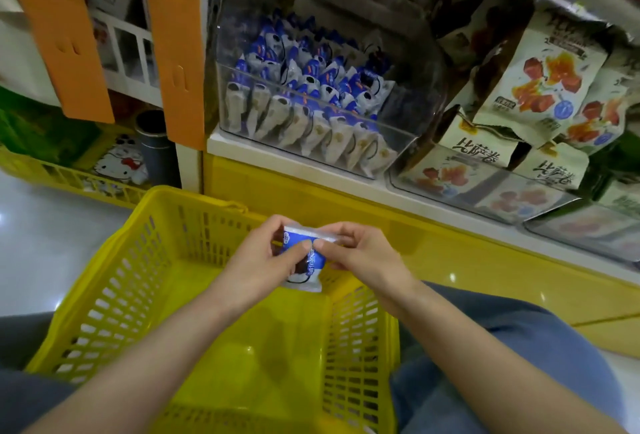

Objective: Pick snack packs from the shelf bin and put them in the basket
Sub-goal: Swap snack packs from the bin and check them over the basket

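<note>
A small blue and white snack pack [309, 262] hangs over the far right part of the yellow basket [114, 281]. My left hand [263, 260] pinches its left side with thumb and fingers. My right hand [360, 253] pinches its upper right edge. The basket stands on the floor between my knees, and its bottom shows no packs. Above it, a clear shelf bin [412, 128] holds several rows of the same blue and white packs [304, 87].
Clear bins with larger pale snack bags [540, 87] fill the shelf to the right. A yellow shelf base [450, 260] runs behind the basket. Orange panels [173, 45], a dark cylinder [156, 146] and another yellow crate [69, 177] stand at the left. My blue-clad knee [519, 364] borders the basket's right side.
</note>
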The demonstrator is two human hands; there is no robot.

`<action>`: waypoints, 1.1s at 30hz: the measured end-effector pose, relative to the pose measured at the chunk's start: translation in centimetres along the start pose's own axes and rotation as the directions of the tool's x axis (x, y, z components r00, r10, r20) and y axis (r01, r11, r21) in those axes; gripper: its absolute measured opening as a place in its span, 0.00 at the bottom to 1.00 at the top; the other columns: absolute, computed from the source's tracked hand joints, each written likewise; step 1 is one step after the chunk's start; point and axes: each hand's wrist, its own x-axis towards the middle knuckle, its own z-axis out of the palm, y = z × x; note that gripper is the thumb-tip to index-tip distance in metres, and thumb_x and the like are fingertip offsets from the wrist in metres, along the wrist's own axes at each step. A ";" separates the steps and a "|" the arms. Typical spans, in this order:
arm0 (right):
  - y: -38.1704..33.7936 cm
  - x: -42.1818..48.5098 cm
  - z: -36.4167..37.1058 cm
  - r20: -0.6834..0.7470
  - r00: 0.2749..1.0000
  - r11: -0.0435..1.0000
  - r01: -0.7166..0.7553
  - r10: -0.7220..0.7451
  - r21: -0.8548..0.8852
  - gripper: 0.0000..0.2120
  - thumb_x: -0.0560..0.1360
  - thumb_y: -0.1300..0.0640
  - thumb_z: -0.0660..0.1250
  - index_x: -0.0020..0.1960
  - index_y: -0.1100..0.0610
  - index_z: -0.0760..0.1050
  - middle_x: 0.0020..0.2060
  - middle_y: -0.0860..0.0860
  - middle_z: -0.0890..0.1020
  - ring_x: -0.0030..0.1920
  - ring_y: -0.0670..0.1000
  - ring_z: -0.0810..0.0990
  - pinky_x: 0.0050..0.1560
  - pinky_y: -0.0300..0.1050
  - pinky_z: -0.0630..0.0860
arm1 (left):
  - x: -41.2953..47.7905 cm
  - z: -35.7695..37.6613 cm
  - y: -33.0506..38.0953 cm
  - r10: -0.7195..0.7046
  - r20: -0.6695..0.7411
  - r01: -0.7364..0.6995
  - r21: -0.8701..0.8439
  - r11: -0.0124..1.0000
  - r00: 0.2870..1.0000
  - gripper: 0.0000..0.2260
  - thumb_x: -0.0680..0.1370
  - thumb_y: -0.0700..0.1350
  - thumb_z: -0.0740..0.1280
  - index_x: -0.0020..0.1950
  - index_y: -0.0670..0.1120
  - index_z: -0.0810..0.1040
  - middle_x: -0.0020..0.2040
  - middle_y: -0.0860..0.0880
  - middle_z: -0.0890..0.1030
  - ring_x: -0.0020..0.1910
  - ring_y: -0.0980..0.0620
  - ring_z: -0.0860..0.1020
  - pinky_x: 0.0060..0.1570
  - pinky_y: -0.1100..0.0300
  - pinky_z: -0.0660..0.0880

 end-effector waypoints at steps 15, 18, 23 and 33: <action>1.4 0.3 2.0 -0.082 0.987 0.977 0.147 -0.135 0.155 0.07 0.78 0.63 0.61 0.43 0.63 0.76 0.38 0.57 0.78 0.39 0.49 0.76 0.44 0.46 0.76 | 0.0 0.9 -0.8 -0.154 -0.173 0.081 -0.371 0.925 0.973 0.06 0.79 0.41 0.61 0.44 0.39 0.73 0.38 0.42 0.78 0.38 0.50 0.77 0.41 0.56 0.74; 1.5 0.5 2.1 -0.099 0.986 0.966 0.152 -0.134 0.209 0.07 0.77 0.64 0.63 0.41 0.59 0.76 0.36 0.55 0.79 0.34 0.46 0.76 0.39 0.39 0.75 | -0.2 1.1 -0.6 -0.234 -0.106 0.141 -0.544 0.827 0.966 0.07 0.79 0.41 0.61 0.43 0.41 0.75 0.37 0.45 0.81 0.36 0.52 0.80 0.38 0.56 0.79; 1.9 0.9 2.4 -0.110 0.967 0.972 0.234 -0.229 0.034 0.10 0.74 0.64 0.67 0.39 0.50 0.76 0.33 0.45 0.79 0.35 0.42 0.75 0.46 0.47 0.76 | -0.1 0.5 -1.2 0.005 -0.219 -0.008 -0.009 1.000 0.976 0.07 0.78 0.39 0.63 0.44 0.35 0.74 0.36 0.40 0.77 0.35 0.50 0.73 0.35 0.57 0.69; 2.2 0.5 1.7 -0.068 0.803 0.698 0.469 -0.592 -0.540 0.03 0.74 0.55 0.68 0.43 0.53 0.79 0.38 0.46 0.79 0.40 0.43 0.76 0.38 0.37 0.72 | 0.0 0.5 -1.3 -0.138 -0.109 0.112 -0.217 0.970 0.985 0.08 0.78 0.41 0.62 0.40 0.43 0.76 0.33 0.49 0.79 0.31 0.58 0.77 0.29 0.67 0.72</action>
